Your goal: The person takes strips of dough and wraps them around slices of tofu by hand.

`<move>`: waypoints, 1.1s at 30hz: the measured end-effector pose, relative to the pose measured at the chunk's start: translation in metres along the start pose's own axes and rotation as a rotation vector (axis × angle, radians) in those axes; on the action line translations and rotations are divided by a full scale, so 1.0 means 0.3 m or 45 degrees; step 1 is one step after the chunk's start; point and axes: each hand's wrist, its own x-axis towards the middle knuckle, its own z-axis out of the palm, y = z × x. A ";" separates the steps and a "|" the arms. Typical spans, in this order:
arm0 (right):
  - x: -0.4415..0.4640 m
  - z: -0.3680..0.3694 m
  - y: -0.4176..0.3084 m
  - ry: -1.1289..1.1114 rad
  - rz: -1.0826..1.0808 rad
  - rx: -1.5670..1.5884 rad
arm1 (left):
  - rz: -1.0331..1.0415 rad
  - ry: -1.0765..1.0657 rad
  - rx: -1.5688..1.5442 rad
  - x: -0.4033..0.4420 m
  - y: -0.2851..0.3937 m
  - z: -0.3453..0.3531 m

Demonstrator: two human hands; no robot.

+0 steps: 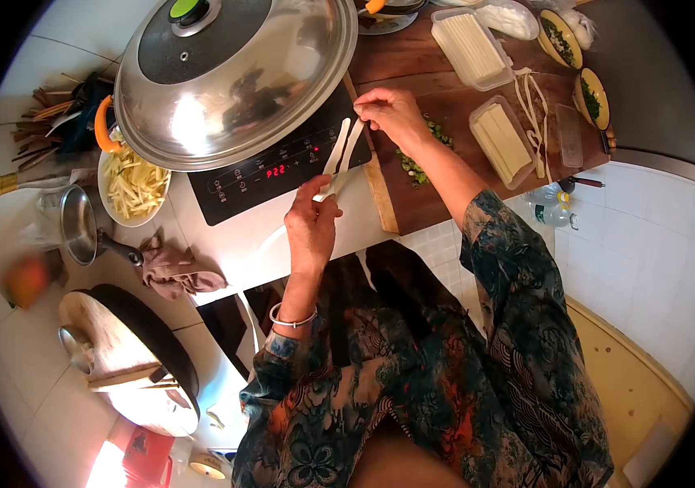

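My right hand (392, 114) pinches the upper end of a pale, flat dough strip (351, 145) over the edge of the induction cooker (281, 167). Closed around the lower part of that strip is my left hand (312, 224); a second length runs beside it, and I cannot tell if both are one folded piece. A large steel pot lid (303, 73) covers the pan on the cooker. Chopped green onion (425, 154) lies on the wooden board under my right forearm. Farther right are two plastic boxes of stacked dough strips (500, 140), with long loose strips (533, 114) beside them.
Left of the lid stands a bowl of cut potato strips (134, 185). Below it are a steel ladle (79, 224), a brown cloth (175, 268) and a big wok (177, 358). Two bowls with chopped greens (593, 98) stand at the board's far right.
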 end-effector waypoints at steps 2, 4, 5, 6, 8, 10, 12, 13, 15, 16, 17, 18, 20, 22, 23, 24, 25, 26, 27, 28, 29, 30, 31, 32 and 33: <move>0.004 -0.002 0.005 0.006 -0.029 -0.074 | 0.030 0.002 0.044 -0.001 -0.015 0.009; -0.001 -0.017 0.006 0.023 -0.079 -0.244 | -0.004 0.022 0.010 -0.001 -0.013 0.023; 0.002 -0.026 0.022 0.020 -0.123 -0.294 | -0.019 0.042 -0.010 0.001 -0.008 0.031; 0.005 -0.027 0.036 0.012 -0.172 -0.344 | -0.041 0.044 -0.029 0.004 -0.003 0.039; 0.019 -0.033 0.058 -0.051 -0.200 -0.443 | -0.094 0.055 -0.065 0.001 0.009 0.056; 0.017 -0.037 0.039 -0.140 -0.164 -0.543 | -0.121 0.044 -0.085 -0.007 0.035 0.075; 0.029 -0.053 0.020 -0.291 -0.185 -0.663 | -0.057 0.075 -0.001 -0.008 0.047 0.096; 0.023 -0.060 0.005 -0.337 -0.179 -0.703 | 0.015 0.104 0.097 -0.007 0.038 0.100; 0.013 -0.074 -0.025 -0.403 -0.176 -0.775 | 0.100 0.149 0.172 -0.003 0.040 0.106; 0.019 -0.086 -0.022 -0.461 -0.152 -0.766 | 0.109 0.174 0.150 0.000 0.046 0.112; 0.025 -0.093 -0.017 -0.517 -0.128 -0.757 | 0.118 0.197 0.127 0.001 0.049 0.112; 0.026 -0.098 -0.015 -0.574 -0.101 -0.744 | 0.100 0.171 0.088 -0.002 0.048 0.113; 0.018 -0.108 -0.011 -0.593 -0.139 -0.566 | 0.066 0.113 0.002 -0.005 0.038 0.117; -0.005 -0.125 -0.018 -0.593 -0.152 -0.350 | 0.056 0.040 -0.001 -0.016 0.058 0.122; -0.024 -0.135 -0.024 -0.583 -0.145 -0.219 | 0.049 0.002 -0.003 -0.020 0.070 0.122; -0.041 -0.142 -0.033 -0.575 -0.140 -0.089 | 0.060 -0.007 0.032 -0.020 0.076 0.122; -0.055 -0.150 -0.049 -0.552 -0.094 -0.089 | 0.067 -0.014 0.067 -0.021 0.082 0.121; -0.069 -0.159 -0.069 -0.528 -0.049 -0.088 | 0.074 -0.023 0.103 -0.021 0.084 0.118; -0.074 -0.165 -0.078 -0.501 -0.008 -0.088 | 0.089 -0.008 0.120 -0.016 0.071 0.115; -0.063 -0.167 -0.056 -0.445 -0.102 -0.172 | 0.105 0.005 0.137 -0.005 0.050 0.113; -0.046 -0.165 -0.014 -0.386 -0.194 -0.256 | 0.121 0.016 0.154 0.000 0.039 0.112; -0.032 -0.161 0.002 -0.328 -0.286 -0.338 | 0.132 0.013 0.178 0.002 0.045 0.114; -0.019 -0.162 0.017 -0.300 -0.276 -0.360 | 0.142 0.011 0.203 0.003 0.055 0.115; -0.013 -0.161 0.034 -0.240 -0.330 -0.402 | 0.152 0.007 0.231 0.004 0.061 0.115; -0.013 -0.158 0.031 -0.180 -0.384 -0.443 | 0.133 -0.013 0.166 0.007 0.063 0.112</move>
